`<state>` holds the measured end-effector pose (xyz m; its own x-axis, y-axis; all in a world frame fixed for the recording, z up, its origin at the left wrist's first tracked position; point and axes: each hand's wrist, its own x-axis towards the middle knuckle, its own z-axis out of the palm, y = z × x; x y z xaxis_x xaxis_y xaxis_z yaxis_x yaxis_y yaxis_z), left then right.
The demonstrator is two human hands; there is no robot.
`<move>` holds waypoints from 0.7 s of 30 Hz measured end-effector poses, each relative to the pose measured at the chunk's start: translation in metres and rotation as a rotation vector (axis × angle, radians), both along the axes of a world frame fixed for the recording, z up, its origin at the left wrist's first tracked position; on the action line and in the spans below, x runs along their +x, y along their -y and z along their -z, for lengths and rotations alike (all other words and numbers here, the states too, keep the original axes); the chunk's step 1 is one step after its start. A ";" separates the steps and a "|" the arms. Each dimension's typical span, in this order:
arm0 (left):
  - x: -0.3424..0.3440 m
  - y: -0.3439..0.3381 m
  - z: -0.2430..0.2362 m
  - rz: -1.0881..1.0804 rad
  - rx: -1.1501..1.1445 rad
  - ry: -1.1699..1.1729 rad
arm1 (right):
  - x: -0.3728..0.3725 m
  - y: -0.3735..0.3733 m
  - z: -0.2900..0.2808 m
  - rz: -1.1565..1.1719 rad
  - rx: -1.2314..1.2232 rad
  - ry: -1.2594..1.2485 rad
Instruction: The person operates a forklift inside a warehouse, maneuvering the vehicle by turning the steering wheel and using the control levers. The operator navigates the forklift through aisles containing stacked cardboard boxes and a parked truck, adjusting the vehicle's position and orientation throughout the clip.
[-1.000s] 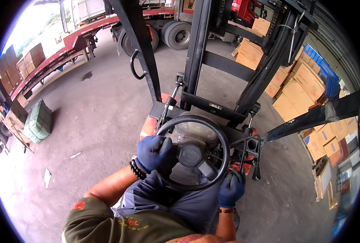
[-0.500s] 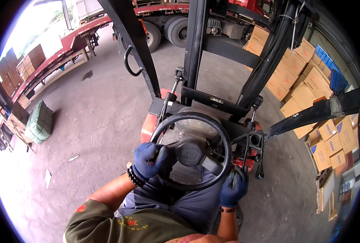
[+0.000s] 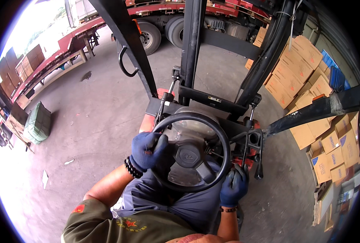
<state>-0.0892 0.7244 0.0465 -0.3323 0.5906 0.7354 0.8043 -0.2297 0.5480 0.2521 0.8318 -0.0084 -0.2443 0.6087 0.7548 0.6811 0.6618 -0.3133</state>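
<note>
I sit in a forklift, looking down on its black steering wheel (image 3: pixel 222 170). My left hand (image 3: pixel 147 150), in a blue dark-palmed glove, is closed on the wheel's left side; whether it grips a knob there is hidden. My right hand (image 3: pixel 234 186), gloved alike, has its fingers curled on a black control lever (image 3: pixel 244 154) right of the wheel. More levers (image 3: pixel 258 170) stand beside it. A dashboard (image 3: pixel 194 125) shows through the wheel. The black mast (image 3: pixel 188 56) rises ahead, with tilt cylinders at both sides.
A red flatbed truck (image 3: pixel 58 65) with cartons stretches across the back and left, its wheels (image 3: pixel 147 40) ahead. A green wrapped bale (image 3: pixel 38 123) sits on the grey concrete floor (image 3: pixel 86 146) at left. Stacked cardboard boxes (image 3: pixel 293 69), blue plastic items (image 3: pixel 338 79) and wooden boards (image 3: pixel 321 202) line the right wall.
My left hand has moved up and slightly left along the wheel. The boxes on the right have shifted in view, and the truck sits differently behind the mast. My right hand stays at the lever.
</note>
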 end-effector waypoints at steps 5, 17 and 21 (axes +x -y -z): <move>-0.007 -0.033 -0.024 0.088 0.053 0.064 | -0.007 -0.008 -0.007 -0.010 -0.007 -0.012; -0.021 -0.031 -0.022 0.068 0.055 0.040 | -0.022 -0.022 -0.015 -0.005 0.027 -0.017; -0.027 -0.026 -0.023 0.042 0.017 0.057 | -0.036 -0.031 -0.026 0.028 0.037 -0.008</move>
<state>-0.1162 0.7508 0.0696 -0.3491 0.5924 0.7261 0.7615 -0.2722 0.5882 0.2162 0.8623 0.0180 -0.2212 0.5866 0.7791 0.6968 0.6540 -0.2946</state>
